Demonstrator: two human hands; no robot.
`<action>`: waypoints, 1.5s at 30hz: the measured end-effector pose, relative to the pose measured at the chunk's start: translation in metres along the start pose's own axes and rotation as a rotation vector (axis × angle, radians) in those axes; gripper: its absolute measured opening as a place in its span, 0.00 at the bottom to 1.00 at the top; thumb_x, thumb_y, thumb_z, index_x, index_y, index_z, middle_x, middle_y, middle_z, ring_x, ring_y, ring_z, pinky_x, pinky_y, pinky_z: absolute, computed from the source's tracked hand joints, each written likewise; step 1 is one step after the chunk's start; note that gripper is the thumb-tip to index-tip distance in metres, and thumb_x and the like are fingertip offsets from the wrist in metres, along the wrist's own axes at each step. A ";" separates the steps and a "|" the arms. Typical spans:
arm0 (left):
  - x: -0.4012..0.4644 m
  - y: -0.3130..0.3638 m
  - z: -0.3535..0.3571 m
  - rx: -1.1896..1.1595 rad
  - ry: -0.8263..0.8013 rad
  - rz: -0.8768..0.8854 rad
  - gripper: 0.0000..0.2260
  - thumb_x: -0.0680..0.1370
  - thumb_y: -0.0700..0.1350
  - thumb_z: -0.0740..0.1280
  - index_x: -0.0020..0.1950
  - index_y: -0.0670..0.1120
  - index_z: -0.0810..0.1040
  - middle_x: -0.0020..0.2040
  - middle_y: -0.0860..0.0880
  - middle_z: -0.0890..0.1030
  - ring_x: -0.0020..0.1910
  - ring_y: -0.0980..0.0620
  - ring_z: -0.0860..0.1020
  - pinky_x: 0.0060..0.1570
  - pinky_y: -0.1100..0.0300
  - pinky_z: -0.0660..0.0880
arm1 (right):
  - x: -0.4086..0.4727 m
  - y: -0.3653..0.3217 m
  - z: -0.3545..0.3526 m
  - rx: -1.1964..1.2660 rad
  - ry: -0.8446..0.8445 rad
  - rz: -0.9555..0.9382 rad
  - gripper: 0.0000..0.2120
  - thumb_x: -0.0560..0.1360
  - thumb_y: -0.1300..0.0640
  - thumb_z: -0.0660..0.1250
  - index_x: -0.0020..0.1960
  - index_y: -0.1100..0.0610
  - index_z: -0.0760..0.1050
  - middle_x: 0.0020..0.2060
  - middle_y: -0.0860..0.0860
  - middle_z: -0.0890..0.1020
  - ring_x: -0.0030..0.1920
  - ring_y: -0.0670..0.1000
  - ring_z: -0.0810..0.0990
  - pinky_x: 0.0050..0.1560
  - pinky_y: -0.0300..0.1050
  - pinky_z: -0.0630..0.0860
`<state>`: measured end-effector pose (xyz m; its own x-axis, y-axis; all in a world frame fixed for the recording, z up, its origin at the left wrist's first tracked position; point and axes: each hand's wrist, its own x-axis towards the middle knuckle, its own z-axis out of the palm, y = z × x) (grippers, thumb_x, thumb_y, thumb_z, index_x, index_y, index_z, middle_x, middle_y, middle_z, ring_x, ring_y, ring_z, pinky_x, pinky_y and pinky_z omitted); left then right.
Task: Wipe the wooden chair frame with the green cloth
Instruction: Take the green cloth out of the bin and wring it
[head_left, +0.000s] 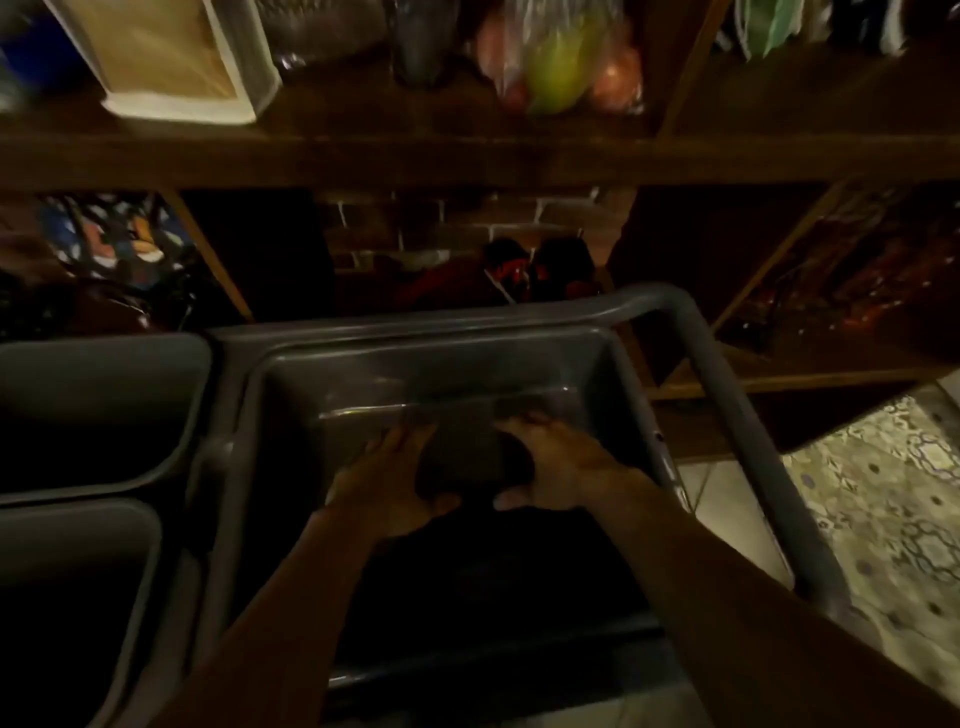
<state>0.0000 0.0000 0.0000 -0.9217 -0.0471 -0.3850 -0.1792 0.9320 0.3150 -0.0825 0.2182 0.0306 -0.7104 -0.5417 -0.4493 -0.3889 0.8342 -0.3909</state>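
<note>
Both my hands reach down into a grey plastic bin (628, 374). Between them is a dark bunched object (475, 462), likely the cloth, though its colour is too dim to tell. My left hand (387, 478) grips its left side and my right hand (558, 462) grips its right side. The bin's inside is dark and water seems to glint near its far wall. No wooden chair frame shows in this view.
Two more grey bins (104, 410) stand at the left. A dark wooden shelf (467, 161) runs across above, carrying a white-framed box (171, 57) and bagged fruit (561, 57). Patterned floor tiles (883, 499) lie at the right. A brick wall (467, 223) is behind.
</note>
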 end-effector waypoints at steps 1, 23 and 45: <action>0.004 -0.002 0.010 -0.011 -0.050 -0.002 0.46 0.70 0.70 0.66 0.81 0.58 0.48 0.82 0.51 0.50 0.79 0.44 0.53 0.74 0.44 0.60 | 0.005 0.003 0.009 0.004 -0.026 0.000 0.48 0.63 0.38 0.79 0.77 0.45 0.60 0.74 0.52 0.68 0.72 0.58 0.69 0.70 0.55 0.69; 0.013 0.010 0.096 0.143 -0.122 0.053 0.23 0.80 0.49 0.59 0.76 0.53 0.64 0.74 0.50 0.68 0.72 0.47 0.67 0.61 0.53 0.70 | 0.019 0.021 0.114 -0.189 0.066 -0.005 0.11 0.79 0.55 0.61 0.61 0.50 0.75 0.59 0.54 0.77 0.59 0.62 0.77 0.50 0.54 0.78; -0.026 0.087 -0.164 0.251 0.467 0.243 0.21 0.74 0.47 0.70 0.66 0.57 0.72 0.64 0.53 0.75 0.64 0.48 0.73 0.54 0.52 0.75 | -0.066 -0.069 -0.131 -0.287 0.591 -0.117 0.14 0.78 0.60 0.65 0.61 0.48 0.73 0.57 0.54 0.77 0.55 0.61 0.79 0.49 0.55 0.78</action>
<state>-0.0478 0.0235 0.1802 -0.9904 0.0782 0.1139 0.0907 0.9898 0.1094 -0.0862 0.2102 0.1926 -0.8244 -0.5508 0.1303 -0.5654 0.8120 -0.1444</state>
